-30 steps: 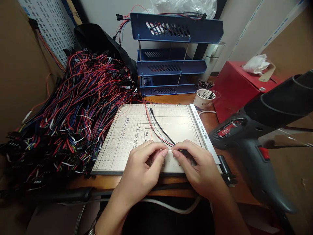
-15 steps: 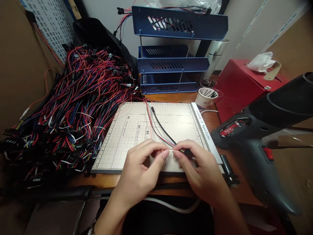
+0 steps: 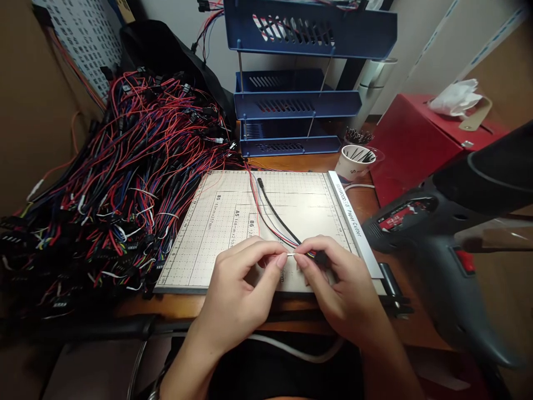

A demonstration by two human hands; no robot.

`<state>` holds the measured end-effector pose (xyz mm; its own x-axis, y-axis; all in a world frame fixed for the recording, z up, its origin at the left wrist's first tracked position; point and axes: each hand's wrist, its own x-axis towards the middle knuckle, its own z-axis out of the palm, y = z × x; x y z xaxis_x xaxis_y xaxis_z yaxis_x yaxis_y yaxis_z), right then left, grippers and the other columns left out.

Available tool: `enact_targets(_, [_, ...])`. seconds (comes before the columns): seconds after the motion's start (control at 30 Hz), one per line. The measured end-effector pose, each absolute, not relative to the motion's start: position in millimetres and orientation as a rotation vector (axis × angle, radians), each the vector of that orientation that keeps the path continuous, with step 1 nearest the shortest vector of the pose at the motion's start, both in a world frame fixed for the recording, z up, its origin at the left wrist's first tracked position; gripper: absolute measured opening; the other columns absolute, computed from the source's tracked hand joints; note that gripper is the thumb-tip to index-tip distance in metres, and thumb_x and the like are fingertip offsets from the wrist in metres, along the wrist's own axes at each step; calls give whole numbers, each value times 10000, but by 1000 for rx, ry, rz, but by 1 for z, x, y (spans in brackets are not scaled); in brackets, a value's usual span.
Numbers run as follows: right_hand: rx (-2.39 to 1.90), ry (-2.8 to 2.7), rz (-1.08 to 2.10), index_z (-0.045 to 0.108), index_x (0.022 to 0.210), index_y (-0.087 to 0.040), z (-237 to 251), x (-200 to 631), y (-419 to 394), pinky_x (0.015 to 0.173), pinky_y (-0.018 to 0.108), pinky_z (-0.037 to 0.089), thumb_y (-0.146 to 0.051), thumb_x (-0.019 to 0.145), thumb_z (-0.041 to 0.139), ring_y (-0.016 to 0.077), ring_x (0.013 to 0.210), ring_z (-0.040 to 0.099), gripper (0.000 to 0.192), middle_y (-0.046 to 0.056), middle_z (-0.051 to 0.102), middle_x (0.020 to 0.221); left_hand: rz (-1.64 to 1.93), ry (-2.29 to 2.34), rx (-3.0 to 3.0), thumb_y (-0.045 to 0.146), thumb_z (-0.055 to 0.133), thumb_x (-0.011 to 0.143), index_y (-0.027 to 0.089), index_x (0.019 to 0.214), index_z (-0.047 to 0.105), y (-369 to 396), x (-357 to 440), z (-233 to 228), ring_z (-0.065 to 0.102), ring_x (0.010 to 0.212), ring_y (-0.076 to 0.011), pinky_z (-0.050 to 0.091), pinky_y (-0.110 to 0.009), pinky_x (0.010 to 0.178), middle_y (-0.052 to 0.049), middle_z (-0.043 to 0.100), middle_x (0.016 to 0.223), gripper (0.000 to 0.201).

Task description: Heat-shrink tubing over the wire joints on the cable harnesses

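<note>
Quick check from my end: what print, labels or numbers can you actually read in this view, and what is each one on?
"Paper Cutter": on the white ruler strip at the paper cutter board's right edge; the smaller print before it is blurred.
"B5", "A5", "B6": paper-size marks on the paper cutter board; the millimetre figures beside them are too small to read surely.
Red label on the heat gun: blurred, unreadable.
Printed sheet on the wall, upper left: too small to read.

The heat gun [image 3: 449,222] runs off the right edge, its nozzle unseen. What the fingertips [image 3: 282,259] pinch is too small to identify. The blue tray rack [image 3: 308,33] is cropped on top.
</note>
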<state>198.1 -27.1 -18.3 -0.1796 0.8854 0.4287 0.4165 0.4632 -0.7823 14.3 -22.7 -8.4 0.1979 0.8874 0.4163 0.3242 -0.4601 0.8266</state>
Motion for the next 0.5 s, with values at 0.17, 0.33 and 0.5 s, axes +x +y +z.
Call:
enact_targets(0.17, [-1117,-1786,649,643,1018,-239,-18,199,-28,613,167,443,-168,1043,591,63,640,560,91,-65,660,841,1246,1152,1926,129,661,978,198,942,735,-22,14,-9,634,730,-83,484,-184,703,33,703,800,108])
enact_targets(0.33, [-1122,-1752,671,654,1010,-256,-17,198,-28,579,198,429,-182,1051,589,67,612,547,107,-73,655,843,1228,1127,1857,155,653,997,215,962,749,-22,15,-8,661,778,-89,497,-183,732,31,738,857,119])
enact_targets(0.5, [-1108,-1753,684,658,1011,-260,-18,198,-30,561,207,425,-180,1045,589,70,607,550,112,-73,651,834,1201,1113,1814,167,648,1006,223,940,753,-23,15,-8,662,774,-83,496,-170,730,41,748,858,136])
